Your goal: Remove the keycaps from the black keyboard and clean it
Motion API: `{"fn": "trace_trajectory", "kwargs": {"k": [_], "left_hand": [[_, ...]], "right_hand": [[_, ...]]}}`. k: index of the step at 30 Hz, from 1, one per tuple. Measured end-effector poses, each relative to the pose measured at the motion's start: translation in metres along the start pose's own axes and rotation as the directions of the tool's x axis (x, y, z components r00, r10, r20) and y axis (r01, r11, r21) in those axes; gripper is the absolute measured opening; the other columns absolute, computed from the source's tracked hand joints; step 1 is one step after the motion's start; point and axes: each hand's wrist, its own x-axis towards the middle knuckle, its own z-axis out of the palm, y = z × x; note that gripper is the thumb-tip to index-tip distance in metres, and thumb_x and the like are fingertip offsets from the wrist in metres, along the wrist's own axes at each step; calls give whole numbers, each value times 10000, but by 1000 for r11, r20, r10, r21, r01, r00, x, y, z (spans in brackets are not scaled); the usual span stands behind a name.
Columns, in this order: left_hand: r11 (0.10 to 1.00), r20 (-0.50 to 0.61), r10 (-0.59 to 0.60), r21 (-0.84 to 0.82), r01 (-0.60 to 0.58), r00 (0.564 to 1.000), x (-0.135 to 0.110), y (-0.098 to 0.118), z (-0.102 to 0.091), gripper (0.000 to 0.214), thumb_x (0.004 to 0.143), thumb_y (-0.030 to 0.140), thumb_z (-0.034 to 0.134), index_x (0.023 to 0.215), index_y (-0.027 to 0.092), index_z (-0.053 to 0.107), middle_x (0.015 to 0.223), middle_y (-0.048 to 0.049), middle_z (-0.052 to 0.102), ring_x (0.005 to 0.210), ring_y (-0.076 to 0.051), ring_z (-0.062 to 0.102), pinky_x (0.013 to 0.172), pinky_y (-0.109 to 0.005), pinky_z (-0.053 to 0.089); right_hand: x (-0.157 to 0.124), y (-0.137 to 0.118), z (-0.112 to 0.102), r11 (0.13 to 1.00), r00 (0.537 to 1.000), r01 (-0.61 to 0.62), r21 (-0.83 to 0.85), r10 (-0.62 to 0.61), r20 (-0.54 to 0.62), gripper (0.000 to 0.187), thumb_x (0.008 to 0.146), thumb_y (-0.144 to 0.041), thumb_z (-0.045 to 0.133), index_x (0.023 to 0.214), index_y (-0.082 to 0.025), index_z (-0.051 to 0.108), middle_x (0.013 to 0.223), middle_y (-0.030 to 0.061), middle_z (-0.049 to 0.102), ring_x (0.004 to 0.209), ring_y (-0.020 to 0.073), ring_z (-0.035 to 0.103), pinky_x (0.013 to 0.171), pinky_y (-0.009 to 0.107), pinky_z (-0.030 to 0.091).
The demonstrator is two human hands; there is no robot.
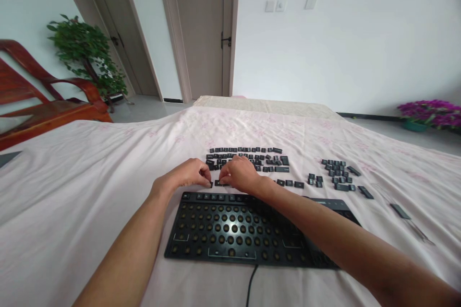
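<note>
A black keyboard with its keycaps removed lies on a pale pink sheet, cable leading toward me. Beyond it, several black keycaps are laid out in rows. My left hand and my right hand rest just past the keyboard's far edge, both with fingers curled in a pinch. The left fingertips touch a small black keycap. The right fingers press on another keycap lying on the sheet.
A second cluster of keycaps lies to the right, with a long key farther out. A wooden chair and green plant stand at the left, a door behind, purple flowers at the right.
</note>
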Motion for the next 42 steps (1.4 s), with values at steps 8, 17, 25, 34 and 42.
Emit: {"fn": "trace_trajectory", "kwargs": {"k": [8, 17, 25, 34, 42], "left_hand": [[999, -181, -42, -34, 36, 983, 3, -9, -3, 230, 631, 321, 698, 800, 176, 758, 788, -35, 745, 750, -208, 664, 667, -278, 448], [996, -272, -37, -84, 14, 962, 12, -26, -1, 228, 618, 321, 710, 779, 166, 758, 763, -55, 739, 724, -214, 655, 668, -299, 448], [991, -356, -83, -128, 40, 931, 1, -27, -13, 292, 677, 425, 683, 768, 155, 744, 656, -53, 693, 617, -177, 604, 573, -273, 404], [984, -548, -171, -51, 171, 819, 2, -54, -9, 344, 754, 503, 588, 753, 181, 708, 730, -16, 713, 611, -161, 614, 628, -260, 414], [982, -598, -141, 19, 190, 789, 4, -65, -3, 349, 762, 520, 560, 765, 200, 700, 711, -4, 696, 673, -171, 608, 630, -256, 383]], "right_hand": [[7, 8, 3, 999, 998, 8, 35, -6, -63, 113, 810, -312, 662, 850, -311, 768, 852, -15, 748, 930, 207, 593, 861, 312, 361], [25, 14, 11, 1000, 994, 14, 22, -12, -107, 116, 819, -364, 665, 868, -351, 770, 892, -31, 754, 1020, 218, 582, 895, 329, 339], [-1, 34, -10, 997, 995, 14, 74, -7, -97, 117, 804, -346, 668, 825, -313, 778, 869, -39, 756, 890, 189, 636, 842, 298, 392], [-32, 50, -15, 999, 999, 37, -5, -37, 30, 87, 725, -344, 757, 804, -315, 774, 828, -15, 746, 942, 227, 602, 887, 349, 363], [-9, 52, -14, 996, 995, -91, 16, 92, -43, 87, 766, -341, 720, 832, -322, 774, 830, -24, 750, 982, 225, 591, 883, 341, 346]]}}
